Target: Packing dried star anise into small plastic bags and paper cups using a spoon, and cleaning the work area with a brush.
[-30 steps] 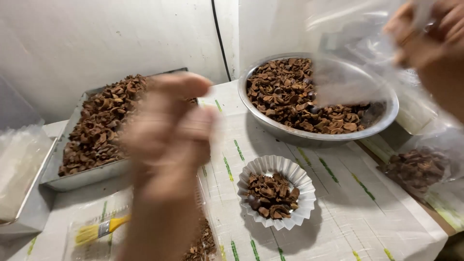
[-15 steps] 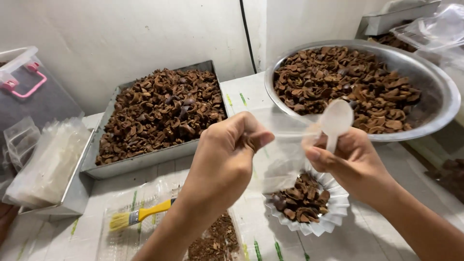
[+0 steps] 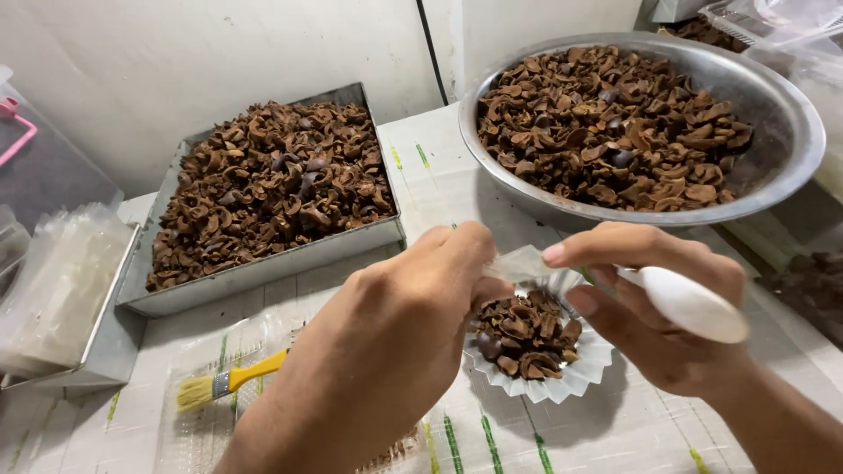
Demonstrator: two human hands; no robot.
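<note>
Both hands meet above a white fluted paper cup (image 3: 575, 373) of brown shell pieces on the surface (image 3: 632, 430). The left hand (image 3: 421, 303) pinches a thin clear plastic piece (image 3: 520, 263); the right hand (image 3: 654, 312) pinches it too, gripping a white plastic spoon (image 3: 689, 303).

Clear plastic bags (image 3: 54, 285) at left edge

Two hands (image 3: 413, 325) are counted, one white spoon (image 3: 689, 303), one fluted paper cup (image 3: 536, 351), one round metal bowl (image 3: 790, 114), one rectangular metal tray (image 3: 263, 272), one yellow brush (image 3: 228, 379).
</note>
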